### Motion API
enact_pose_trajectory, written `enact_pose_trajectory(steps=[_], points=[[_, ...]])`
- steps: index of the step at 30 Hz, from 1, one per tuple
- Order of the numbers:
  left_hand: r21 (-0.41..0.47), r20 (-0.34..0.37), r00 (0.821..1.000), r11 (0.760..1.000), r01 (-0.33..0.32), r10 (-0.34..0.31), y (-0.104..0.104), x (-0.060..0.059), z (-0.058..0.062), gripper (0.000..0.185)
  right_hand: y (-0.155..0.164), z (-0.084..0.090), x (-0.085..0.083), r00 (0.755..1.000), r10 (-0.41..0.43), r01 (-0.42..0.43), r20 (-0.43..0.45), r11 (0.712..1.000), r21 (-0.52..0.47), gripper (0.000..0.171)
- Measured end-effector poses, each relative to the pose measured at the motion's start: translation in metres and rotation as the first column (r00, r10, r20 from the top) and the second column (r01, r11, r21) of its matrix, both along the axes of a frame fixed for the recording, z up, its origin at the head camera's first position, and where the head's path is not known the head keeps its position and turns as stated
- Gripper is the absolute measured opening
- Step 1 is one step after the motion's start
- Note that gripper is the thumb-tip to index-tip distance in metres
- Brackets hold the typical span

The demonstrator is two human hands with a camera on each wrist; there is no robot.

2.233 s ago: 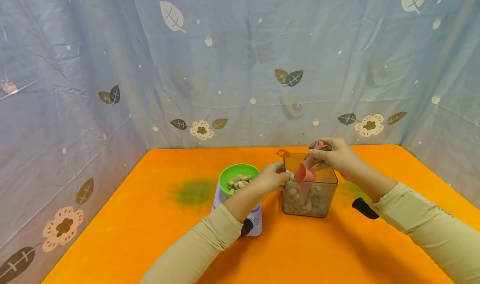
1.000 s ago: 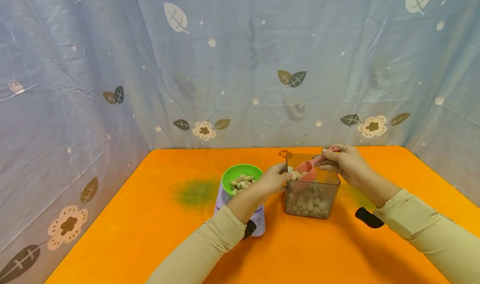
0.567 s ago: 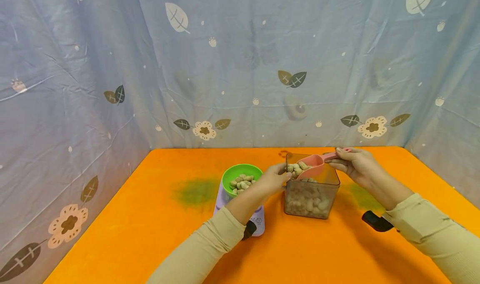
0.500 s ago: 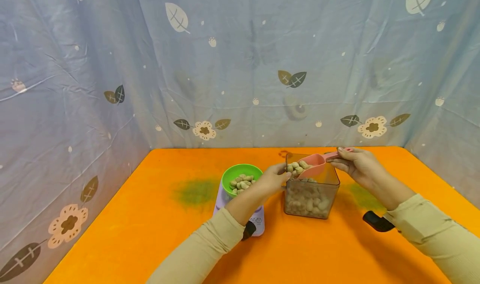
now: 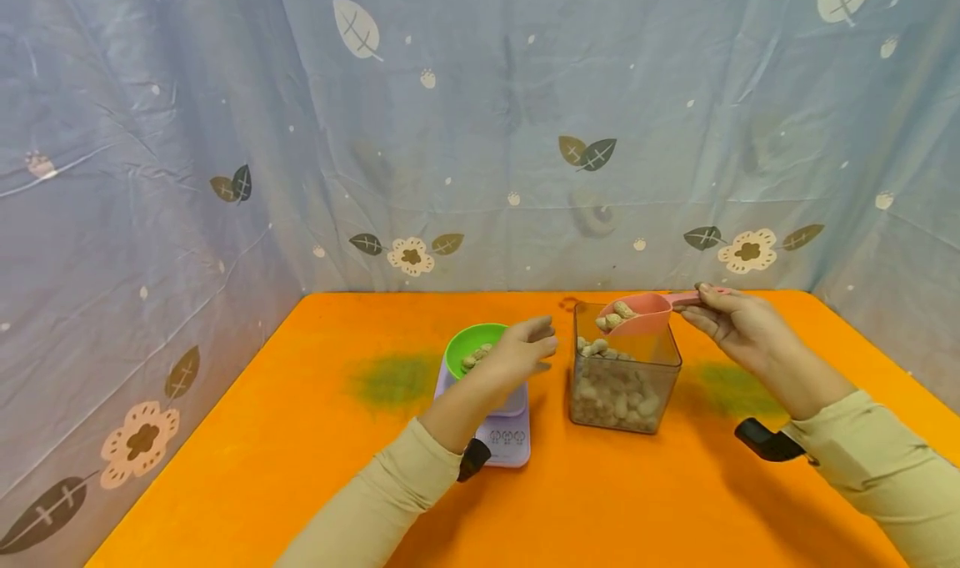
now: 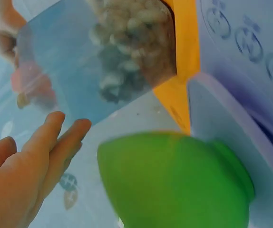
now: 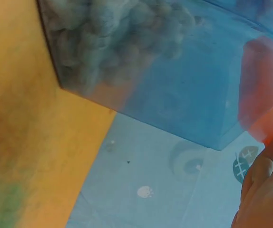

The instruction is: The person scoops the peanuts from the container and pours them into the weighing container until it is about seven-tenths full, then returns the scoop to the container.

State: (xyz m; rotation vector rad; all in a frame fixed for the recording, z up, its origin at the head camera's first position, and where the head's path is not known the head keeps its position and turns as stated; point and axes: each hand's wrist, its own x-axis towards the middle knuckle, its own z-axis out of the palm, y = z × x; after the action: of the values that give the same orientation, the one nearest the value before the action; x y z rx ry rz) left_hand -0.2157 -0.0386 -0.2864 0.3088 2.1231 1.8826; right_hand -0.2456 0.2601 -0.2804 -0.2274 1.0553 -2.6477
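My right hand (image 5: 738, 322) pinches the handle of a pink scoop (image 5: 641, 312) holding a few peanuts, raised just above the rim of a clear square container (image 5: 622, 376) of peanuts. The scoop (image 7: 262, 99) shows through the container wall in the right wrist view. My left hand (image 5: 521, 351) hovers with straight fingers over a green bowl (image 5: 467, 347) of peanuts, apart from the container. The bowl (image 6: 174, 183) sits on a lilac kitchen scale (image 5: 504, 430). In the left wrist view my left hand's fingers (image 6: 55, 142) are straight and hold nothing.
The orange table (image 5: 300, 468) has green smudges left of the bowl and right of the container. A blue leaf-printed cloth (image 5: 480, 134) walls in the back and both sides. Black wrist camera mounts (image 5: 765, 443) sit on both sleeves.
My right hand lifted the scoop out of the container with peanuts in it. My left hand let go of the container's corner and moved left over the bowl.
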Motion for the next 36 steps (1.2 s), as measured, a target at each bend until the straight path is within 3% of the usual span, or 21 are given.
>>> enact_pose_trajectory(steps=[8, 13, 17, 23, 27, 32, 36], points=[[-0.027, -0.076, 0.996, 0.998, -0.057, 0.054, -0.033, 0.005, 0.014, 0.048, -0.002, 0.008, -0.002, 1.000, 0.007, -0.006, 0.013, 0.997, -0.071, 0.031], [-0.010, -0.075, 0.991, 0.994, -0.110, 0.109, -0.054, 0.006, 0.019, 0.049, -0.009, 0.014, -0.003, 1.000, 0.004, -0.003, 0.016, 0.998, -0.069, 0.031], [-0.046, -0.088, 0.984, 0.986, -0.159, 0.155, -0.067, 0.006, 0.020, 0.050, -0.016, 0.017, -0.003, 1.000, -0.012, 0.014, 0.027, 0.997, -0.069, 0.030], [-0.087, -0.180, 0.957, 0.965, -0.248, 0.230, -0.084, 0.006, 0.015, 0.051, -0.032, 0.022, -0.004, 0.999, -0.019, 0.020, 0.025, 0.999, -0.036, 0.030], [-0.129, -0.185, 0.945, 0.947, -0.295, 0.270, -0.091, 0.004, 0.007, 0.054, -0.044, 0.024, -0.005, 0.999, -0.022, 0.022, 0.025, 1.000, 0.005, 0.030], [-0.220, -0.139, 0.953, 0.930, -0.293, 0.268, -0.097, 0.002, -0.006, 0.057, -0.061, 0.026, -0.007, 0.999, -0.022, 0.021, 0.024, 0.999, 0.050, 0.028], [-0.230, -0.078, 0.965, 0.937, -0.261, 0.250, -0.099, 0.000, -0.015, 0.058, -0.073, 0.025, -0.008, 1.000, -0.006, 0.006, -0.001, 0.995, 0.098, 0.024]])
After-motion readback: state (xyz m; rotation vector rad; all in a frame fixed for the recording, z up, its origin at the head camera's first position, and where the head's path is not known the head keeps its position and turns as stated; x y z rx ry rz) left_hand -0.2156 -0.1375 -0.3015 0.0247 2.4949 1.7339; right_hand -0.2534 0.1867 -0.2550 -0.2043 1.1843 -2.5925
